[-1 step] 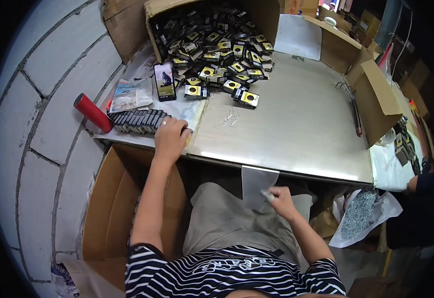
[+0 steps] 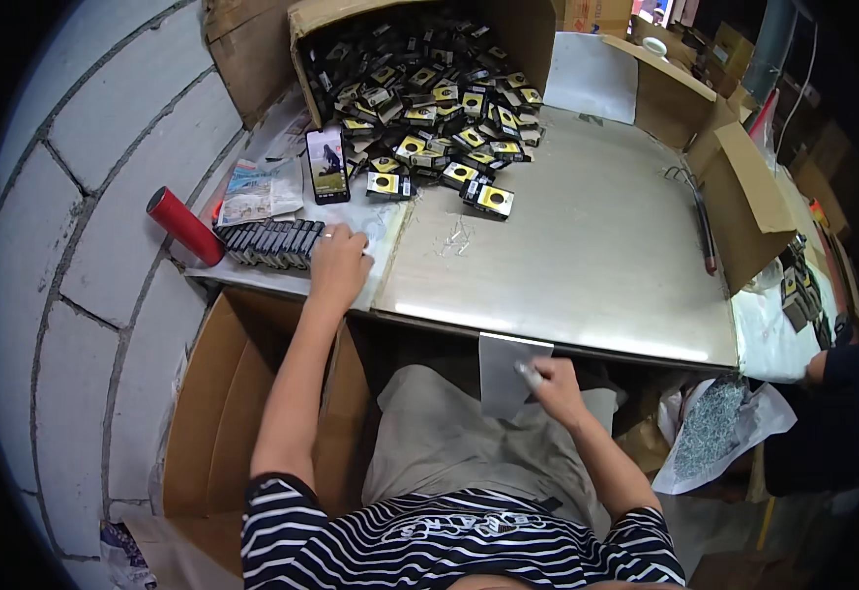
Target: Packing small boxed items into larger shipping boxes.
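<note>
At the left of the table, my left hand (image 2: 342, 264) is closed at the right end of a row of small dark boxes (image 2: 270, 244) standing on edge. A ring shows on one finger; what the fingers hold, if anything, is hidden. My right hand (image 2: 557, 386) is closed around a small silvery, rod-like piece (image 2: 528, 374), its exact kind too small to make out. This piece is over a grey translucent sheet (image 2: 510, 359) hanging from the table's front edge above my lap.
A large carton (image 2: 301, 44) spills many black-and-yellow boxes (image 2: 419, 118) onto the metal tabletop (image 2: 567, 236). A phone (image 2: 328, 169) leans there; a red cylinder (image 2: 184, 226) stands by the wall. An open carton (image 2: 203, 423) lies below left, a bag of small metal pieces (image 2: 710, 433) at right.
My left hand has shifted slightly, and the dark and yellow bit seen beside its fingers no longer shows. My right hand has moved slightly up and left with the silvery piece.
</note>
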Tool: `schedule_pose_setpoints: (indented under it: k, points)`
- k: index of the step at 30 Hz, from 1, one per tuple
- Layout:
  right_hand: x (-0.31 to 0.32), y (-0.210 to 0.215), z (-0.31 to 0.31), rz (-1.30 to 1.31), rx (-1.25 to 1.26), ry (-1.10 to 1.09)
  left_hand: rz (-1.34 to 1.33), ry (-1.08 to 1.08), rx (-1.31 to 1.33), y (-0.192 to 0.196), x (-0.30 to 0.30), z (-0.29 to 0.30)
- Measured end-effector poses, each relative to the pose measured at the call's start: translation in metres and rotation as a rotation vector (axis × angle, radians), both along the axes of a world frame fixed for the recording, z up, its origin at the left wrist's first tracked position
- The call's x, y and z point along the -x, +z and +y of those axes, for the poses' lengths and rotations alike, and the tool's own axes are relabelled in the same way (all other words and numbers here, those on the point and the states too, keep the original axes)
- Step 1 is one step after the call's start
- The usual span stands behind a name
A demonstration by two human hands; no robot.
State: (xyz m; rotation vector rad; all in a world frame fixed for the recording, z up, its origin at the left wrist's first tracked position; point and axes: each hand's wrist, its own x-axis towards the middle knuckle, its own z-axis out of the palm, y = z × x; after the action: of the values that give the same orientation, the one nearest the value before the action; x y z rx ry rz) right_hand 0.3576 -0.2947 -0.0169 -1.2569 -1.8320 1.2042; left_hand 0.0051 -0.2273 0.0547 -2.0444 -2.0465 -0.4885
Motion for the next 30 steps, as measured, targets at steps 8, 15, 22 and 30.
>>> schedule_pose_setpoints:
  k: [8, 15, 22, 30]
  points:
    - [0.118, -0.025, 0.156, -0.318, -0.720, 0.185, 0.279, -0.105, 0.125, -0.055, 0.037, 0.151]
    - [0.176, -0.041, 0.313, -0.419, -0.713, 0.008, 0.058, 0.032, 0.381, -0.048, 0.036, 0.253]
    - [0.190, -0.036, 0.396, -0.378, -0.652, 0.002, -0.669, 0.132, 0.180, -0.058, 0.023, 0.301]
    - [0.219, -0.022, 0.398, -0.571, -0.316, 0.012, -1.601, 0.047, 0.010, -0.034, -0.023, 0.302]
